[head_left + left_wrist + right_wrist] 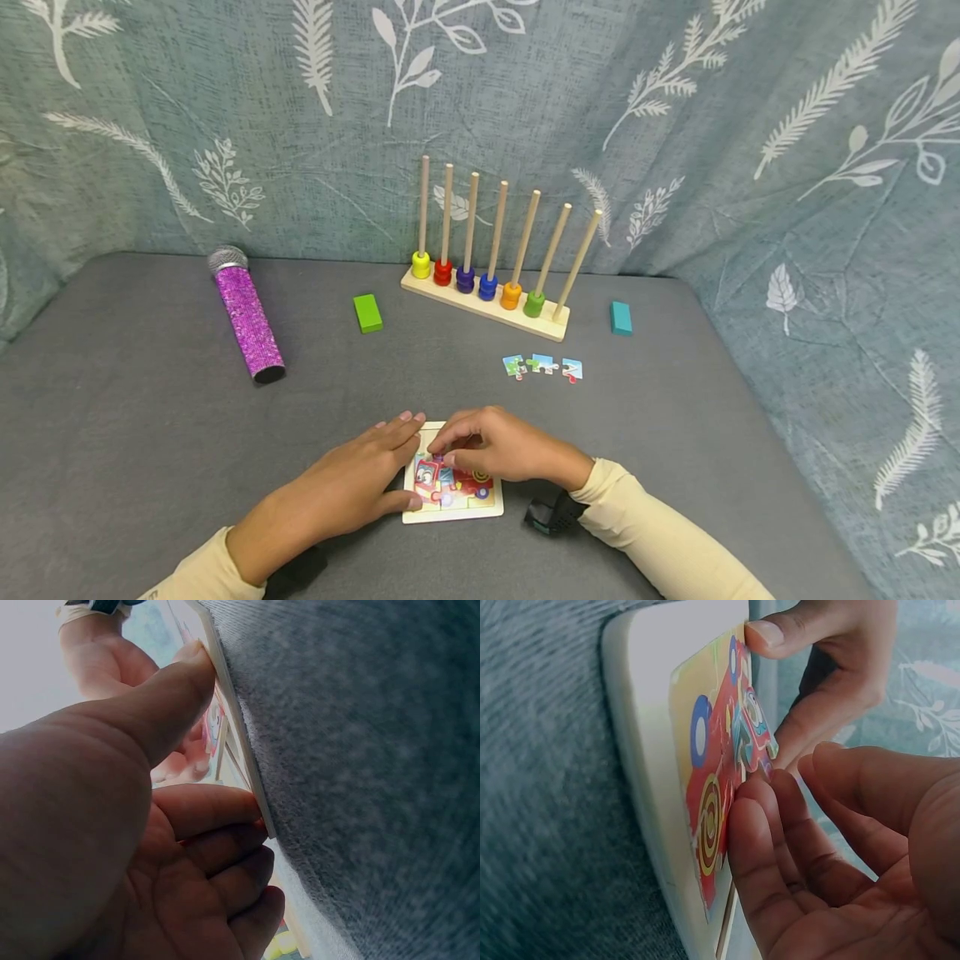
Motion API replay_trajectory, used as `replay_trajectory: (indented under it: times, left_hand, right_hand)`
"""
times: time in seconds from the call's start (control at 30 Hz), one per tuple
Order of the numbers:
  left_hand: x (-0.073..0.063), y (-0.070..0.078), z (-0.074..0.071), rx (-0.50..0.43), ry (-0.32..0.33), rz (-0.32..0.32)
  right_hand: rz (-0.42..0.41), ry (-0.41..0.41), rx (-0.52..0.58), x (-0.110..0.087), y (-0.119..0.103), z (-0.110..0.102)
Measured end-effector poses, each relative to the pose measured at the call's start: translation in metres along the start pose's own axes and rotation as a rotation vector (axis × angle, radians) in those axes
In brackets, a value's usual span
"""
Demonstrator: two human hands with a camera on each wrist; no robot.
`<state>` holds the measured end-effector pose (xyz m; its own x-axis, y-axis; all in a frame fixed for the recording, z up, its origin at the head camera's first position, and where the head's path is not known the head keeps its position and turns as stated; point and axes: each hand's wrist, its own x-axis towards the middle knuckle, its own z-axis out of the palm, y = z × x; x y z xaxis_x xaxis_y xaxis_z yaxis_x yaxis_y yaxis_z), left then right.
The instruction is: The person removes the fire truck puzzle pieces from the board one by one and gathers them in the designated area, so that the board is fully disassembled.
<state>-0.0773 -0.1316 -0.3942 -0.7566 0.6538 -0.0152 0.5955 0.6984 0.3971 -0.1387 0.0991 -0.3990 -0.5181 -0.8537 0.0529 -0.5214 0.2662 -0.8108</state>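
A square wooden puzzle board (453, 517) with a red vehicle picture lies flat before me. My left hand (360, 479) rests along its left side, thumb at the near corner and fingers at the far end. In the left wrist view, the thumb and index finger touch the board's edge (244, 750). Over the board's upper part, my right hand (506, 446) has its thumb and fingers curled at a puzzle piece. That red puzzle piece (754, 724) with an eye tilts up from the picture in the right wrist view; the fingertips partly cover its purple end.
Three loose puzzle pieces (543, 364) lie beyond the right hand. Farther back stands a wooden peg stacker (487, 304) with coloured beads. A green block (368, 313), a teal block (621, 318) and a purple glittery microphone (250, 321) lie on the grey table (322, 333).
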Motion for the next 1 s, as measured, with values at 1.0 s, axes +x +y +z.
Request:
replay_trajectory:
  times: [1.0]
  left_hand:
    - [0.0,0.001,0.002,0.026,0.001,0.006]
  right_hand:
    - [0.042,0.036,-0.032,-0.002,-0.006,-0.009]
